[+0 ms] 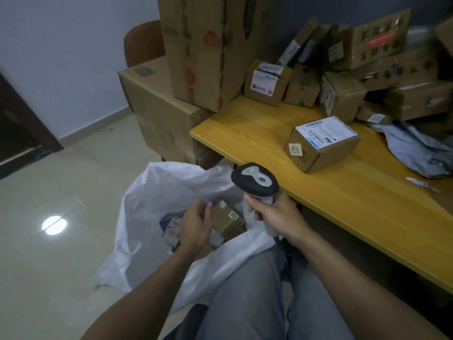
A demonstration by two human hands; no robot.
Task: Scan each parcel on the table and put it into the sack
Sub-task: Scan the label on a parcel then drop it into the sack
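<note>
A white sack (157,207) stands open on the floor left of the yellow table (355,197). Inside it lie several parcels, among them a brown box (226,220) with a small yellow sticker. My left hand (196,227) hovers over the sack's mouth, fingers loosely curled and holding nothing. My right hand (274,214) grips a black-and-grey barcode scanner (255,180) just off the table's near edge. A brown parcel (321,143) with a white label and a "2215" sticker sits alone on the table. More brown parcels (343,94) are piled at the back.
Big cardboard cartons (203,50) are stacked left of the table, against a brown chair (143,42). A crumpled grey mailer bag (416,150) lies at the table's right. My legs in grey trousers (245,303) are at the bottom. Shiny tiled floor spreads to the left.
</note>
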